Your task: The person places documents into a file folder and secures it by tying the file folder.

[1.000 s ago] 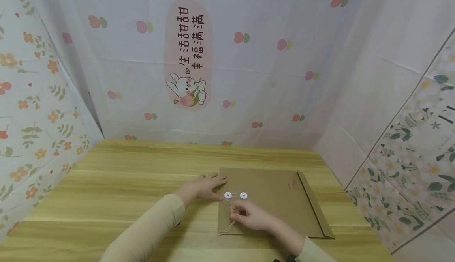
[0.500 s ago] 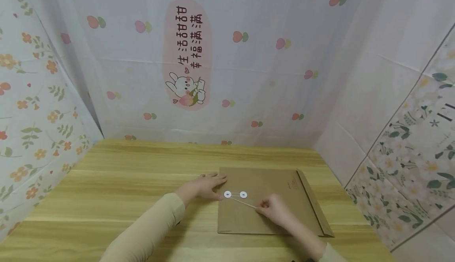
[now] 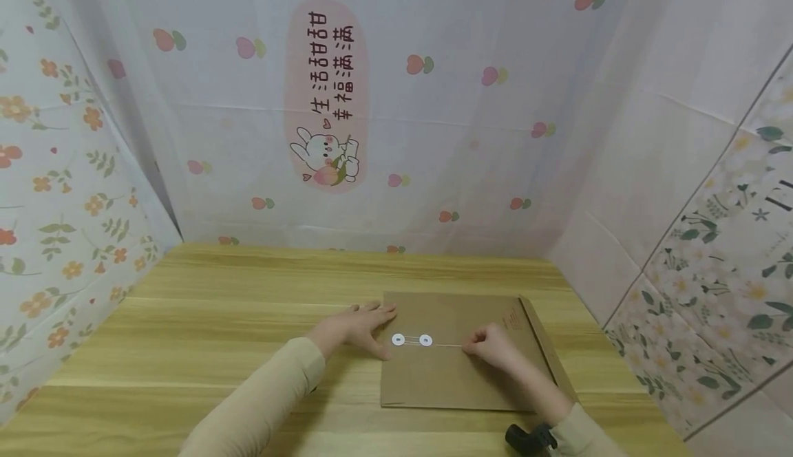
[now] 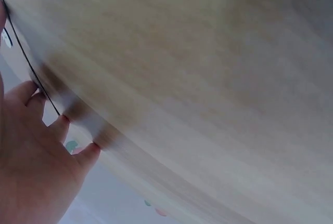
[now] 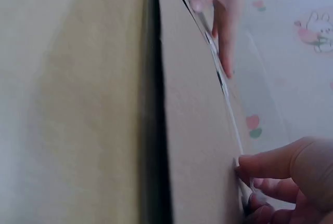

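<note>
A brown kraft paper envelope (image 3: pixel 427 381) lies flat on the table, two white button discs (image 3: pixel 425 340) near its left side. Thin string passes between the discs and runs on rightward to my right hand (image 3: pixel 495 348), whose thumb and fingers pinch the string (image 3: pixel 447 346) just above the paper. The right wrist view shows this pinch too, with the string (image 5: pixel 232 115) drawn taut along the envelope. My left hand (image 3: pixel 356 326) rests at the envelope's left edge, fingers spread and fairly straight; in the left wrist view its fingertips (image 4: pixel 89 153) touch down on the surface.
The wood-grain table (image 3: pixel 204 333) extends to the left of the envelope. A white printed curtain (image 3: pixel 434 154) hangs behind it, and floral panels stand at both sides. A black wrist device (image 3: pixel 529 438) sits by the right sleeve.
My right hand has swung the string from below the left disc out to the right and upward, past the right disc. My left hand has stayed at the envelope's left edge.
</note>
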Demonstrator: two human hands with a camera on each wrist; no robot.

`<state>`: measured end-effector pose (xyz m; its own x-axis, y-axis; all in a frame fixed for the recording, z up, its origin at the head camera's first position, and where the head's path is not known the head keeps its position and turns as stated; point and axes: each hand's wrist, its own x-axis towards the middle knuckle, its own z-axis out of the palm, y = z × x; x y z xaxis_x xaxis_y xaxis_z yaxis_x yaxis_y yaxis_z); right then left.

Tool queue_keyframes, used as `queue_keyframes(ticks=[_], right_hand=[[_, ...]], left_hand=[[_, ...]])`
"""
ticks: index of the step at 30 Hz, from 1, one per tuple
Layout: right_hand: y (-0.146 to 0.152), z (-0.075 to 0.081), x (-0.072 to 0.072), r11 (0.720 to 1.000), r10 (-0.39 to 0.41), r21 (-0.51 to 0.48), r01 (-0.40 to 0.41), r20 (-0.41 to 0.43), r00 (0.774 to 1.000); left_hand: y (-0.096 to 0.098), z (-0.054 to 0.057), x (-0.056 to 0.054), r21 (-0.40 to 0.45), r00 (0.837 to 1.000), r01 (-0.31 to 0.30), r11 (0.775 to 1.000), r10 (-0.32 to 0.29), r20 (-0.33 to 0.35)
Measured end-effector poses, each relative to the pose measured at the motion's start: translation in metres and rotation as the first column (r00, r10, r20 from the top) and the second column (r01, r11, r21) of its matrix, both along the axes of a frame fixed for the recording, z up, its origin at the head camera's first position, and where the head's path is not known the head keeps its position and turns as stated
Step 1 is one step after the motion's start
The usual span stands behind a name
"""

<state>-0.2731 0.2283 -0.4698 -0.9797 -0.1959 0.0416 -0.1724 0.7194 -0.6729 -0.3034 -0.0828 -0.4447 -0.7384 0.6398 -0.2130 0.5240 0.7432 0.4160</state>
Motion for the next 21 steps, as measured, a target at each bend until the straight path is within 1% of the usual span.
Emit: queue_keyframes(ticks=[3,6,9,12,16,18,19,21], right_hand=[[0.001,0.0,-0.011,0.999,-0.003,0.038,0.005,-0.043,0.999],[0.0,0.0,-0.021,0.996,0.014,0.093,-0.007,-0.079,0.997],[-0.002,0.0,-0.031,0.99,0.036,0.141,-0.021,-0.106,0.994],[-0.007,0.001,-0.038,0.984,0.039,0.178,-0.015,-0.129,0.991],[-0.015,0.0,-0.047,0.97,0.055,0.241,-0.01,-0.18,0.982],[-0.018,-0.001,-0.052,0.965,0.072,0.262,-0.015,-0.207,0.976],[-0.019,-0.001,-0.054,0.964,0.089,0.265,-0.028,-0.22,0.971],[-0.017,-0.002,-0.057,0.966,0.12,0.251,-0.063,-0.219,0.968]], left_hand=[[0.001,0.0,0.0,-0.028,1.0,-0.02,0.999,0.02,-0.011],[0.002,0.002,0.001,-0.045,0.999,-0.044,0.998,0.044,-0.011],[0.004,0.003,0.002,-0.062,0.999,-0.054,0.997,0.054,-0.004],[0.005,0.003,0.002,-0.07,0.998,-0.061,0.996,0.061,0.001],[0.006,0.002,0.0,-0.08,0.998,-0.066,0.995,0.066,-0.007],[0.007,0.002,-0.001,-0.075,0.998,-0.066,0.995,0.065,-0.006],[0.007,0.002,-0.001,-0.075,0.998,-0.062,0.995,0.062,-0.007],[0.007,0.001,-0.001,-0.07,0.998,-0.057,0.996,0.057,-0.002]])
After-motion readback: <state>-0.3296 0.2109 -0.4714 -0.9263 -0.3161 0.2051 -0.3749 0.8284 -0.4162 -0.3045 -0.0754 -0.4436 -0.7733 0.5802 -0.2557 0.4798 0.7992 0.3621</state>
